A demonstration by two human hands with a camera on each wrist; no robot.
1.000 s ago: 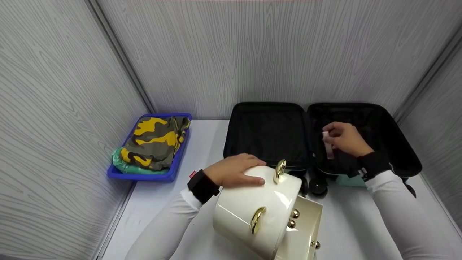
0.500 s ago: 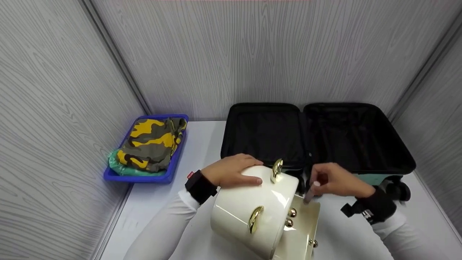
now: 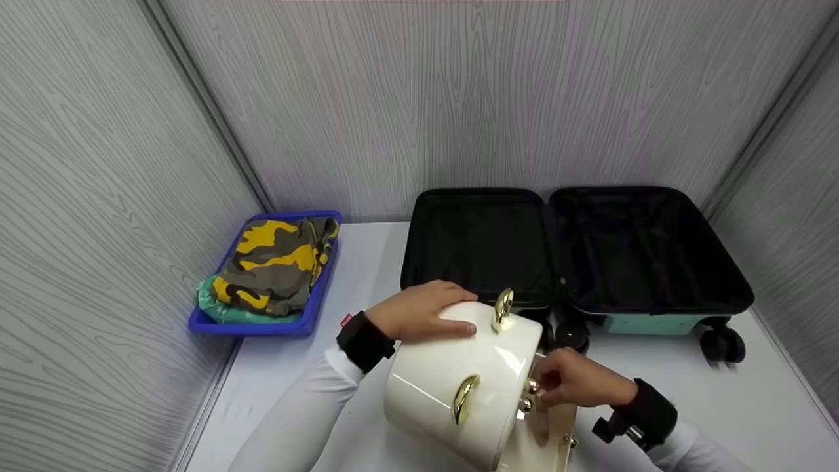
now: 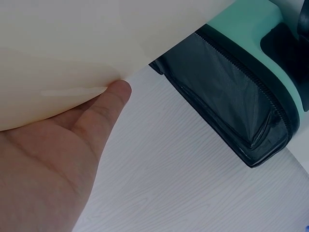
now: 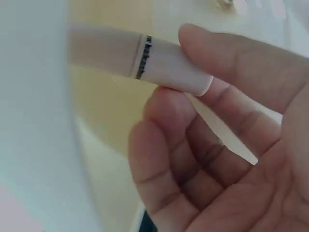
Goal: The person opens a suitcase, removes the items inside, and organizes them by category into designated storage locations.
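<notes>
A glossy cream storage box [image 3: 426, 400] with gold handles [image 3: 466, 398] stands tilted at the front. My left hand [image 3: 426, 316] rests on its upper side, thumb extended across the surface; the left wrist view shows a fingertip [image 4: 119, 88] pressed to the cream wall. In my right hand [image 3: 582, 379] is a slim pale pink cosmetic tube [image 5: 166, 63], pinched between thumb and fingers at one end. A dark printed band rings the tube; its far end is hidden behind a pale edge. The right hand is over the box's pulled-out lower section [image 3: 554, 452], beside gold balls [image 3: 526, 404].
A suitcase lies spread behind the box, with a black left half [image 3: 482, 246], a deeper right half [image 3: 645, 252] and caster wheels [image 3: 722, 344] towards me. Far left, a blue basket [image 3: 262, 328] holds camouflage cloth [image 3: 282, 262] and a green plastic-looking bundle [image 3: 211, 301].
My right hand has carried the tube from the suitcase's right half down and left into the box's lower section. The left hand has stayed on the box.
</notes>
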